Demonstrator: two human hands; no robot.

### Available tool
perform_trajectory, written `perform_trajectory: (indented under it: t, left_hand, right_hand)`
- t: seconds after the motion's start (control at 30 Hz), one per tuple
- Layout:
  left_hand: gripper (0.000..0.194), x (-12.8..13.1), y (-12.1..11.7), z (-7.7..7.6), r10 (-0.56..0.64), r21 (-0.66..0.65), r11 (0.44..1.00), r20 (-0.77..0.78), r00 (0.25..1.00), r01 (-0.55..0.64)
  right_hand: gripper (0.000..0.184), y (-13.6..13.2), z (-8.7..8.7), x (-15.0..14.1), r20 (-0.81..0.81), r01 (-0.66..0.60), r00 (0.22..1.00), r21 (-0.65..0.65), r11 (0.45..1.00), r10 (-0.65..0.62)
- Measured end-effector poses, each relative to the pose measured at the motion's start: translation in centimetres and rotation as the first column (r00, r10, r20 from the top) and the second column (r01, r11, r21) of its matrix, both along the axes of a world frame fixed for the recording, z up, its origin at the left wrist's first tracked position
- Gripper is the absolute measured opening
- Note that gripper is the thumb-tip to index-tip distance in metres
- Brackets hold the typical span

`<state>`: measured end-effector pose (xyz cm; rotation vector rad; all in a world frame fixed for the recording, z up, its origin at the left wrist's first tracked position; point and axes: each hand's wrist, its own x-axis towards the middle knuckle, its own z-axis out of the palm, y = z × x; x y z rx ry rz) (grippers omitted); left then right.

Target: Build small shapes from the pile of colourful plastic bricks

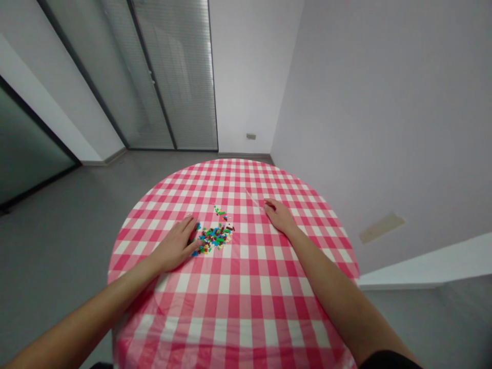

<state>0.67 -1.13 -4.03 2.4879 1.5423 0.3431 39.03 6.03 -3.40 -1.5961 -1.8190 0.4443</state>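
Note:
A loose pile of tiny multicoloured toy bricks (215, 237) lies left of centre on the table, in blue, green, yellow, dark red and white. My left hand (177, 246) rests flat at the pile's left side, fingers apart, the fingertips touching its edge. A few green and dark pieces (220, 211) are scattered just beyond the pile. On the right, my right hand (280, 215) rests on the cloth with its fingers bent together. From its fingertips a thin pale stick (252, 198) slants away to the far left; its exact kind is unclear.
The round table (246, 297) wears a red-and-white checked plastic cloth, wrinkled along the near edge. Beyond its far rim stand frosted glass doors (172, 77). A grey wall (384, 102) with a tape patch (382, 228) runs close along the right.

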Motion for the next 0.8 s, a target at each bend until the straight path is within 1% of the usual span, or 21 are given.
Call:
perform_trajectory:
  t: [0.07, 0.17, 0.23, 0.27, 0.33, 0.4, 0.43, 0.47, 0.5, 0.57, 0.67, 0.8]
  left_hand:
    - [0.075, 2.0, 0.1, 0.5, -0.042, -0.021, 0.999, 0.043, 0.998, 0.043]
    - [0.071, 4.7, 0.3, 1.2, -0.156, -0.05, 0.985, 0.128, 0.979, 0.164]
    - [0.07, 5.9, 0.8, 1.4, -0.234, -0.067, 0.966, 0.182, 0.955, 0.249]
    - [0.07, 6.2, 1.3, 1.3, -0.254, -0.069, 0.96, 0.2, 0.946, 0.273]
    - [0.071, 6.5, 2.8, 1.2, -0.244, -0.052, 0.964, 0.205, 0.948, 0.259]
    - [0.07, 6.5, 4.9, 1.0, -0.153, -0.02, 0.987, 0.167, 0.974, 0.159]
    - [0.069, 6.4, 5.9, 1.0, -0.11, -0.027, 0.993, 0.141, 0.984, 0.115]
    - [0.069, 6.4, 6.8, 1.0, -0.091, -0.056, 0.994, 0.11, 0.99, 0.097]
    - [0.069, 6.4, 7.6, 1.1, -0.091, -0.094, 0.991, 0.085, 0.992, 0.098]
    - [0.066, 6.6, 8.4, 1.4, -0.146, -0.138, 0.978, 0.077, 0.986, 0.156]
    - [0.063, 7.4, 8.0, 1.8, -0.27, -0.149, 0.946, 0.128, 0.954, 0.287]
    - [0.064, 8.7, 6.0, 2.3, -0.368, -0.167, 0.899, 0.211, 0.906, 0.404]
  right_hand:
    - [0.037, 0.0, -0.1, 0.1, -0.008, -0.001, 1.0, 0.003, 1.0, 0.001]
    - [0.036, 0.1, -0.1, 0.2, -0.019, 0.005, 1.0, -0.002, 1.0, -0.006]
    - [0.037, 0.1, -0.2, 0.2, -0.026, 0.008, 1.0, -0.001, 1.0, -0.008]
    - [0.037, 0.1, -0.3, 0.3, -0.029, 0.006, 1.0, 0.0, 1.0, -0.006]
    - [0.038, 0.1, -0.3, 0.3, -0.032, 0.001, 0.999, 0.003, 1.0, -0.001]
    - [0.038, 0.1, -0.3, 0.3, -0.034, 0.0, 0.999, 0.002, 1.0, 0.0]
    - [0.037, 0.1, -0.3, 0.3, -0.035, 0.001, 0.999, -0.001, 1.0, -0.001]
    - [0.037, 0.1, -0.3, 0.3, -0.035, 0.003, 0.999, -0.002, 1.0, -0.003]
    - [0.037, 0.1, -0.2, 0.3, -0.036, 0.004, 0.999, -0.004, 1.0, -0.004]
    - [0.038, -0.1, -0.1, 0.2, -0.04, 0.006, 0.999, -0.01, 1.0, -0.007]
    - [0.038, -0.3, 0.2, 0.1, -0.038, 0.009, 0.999, -0.022, 1.0, -0.01]
    - [0.04, -0.3, 0.3, 0.1, -0.025, 0.011, 1.0, -0.039, 0.999, -0.012]
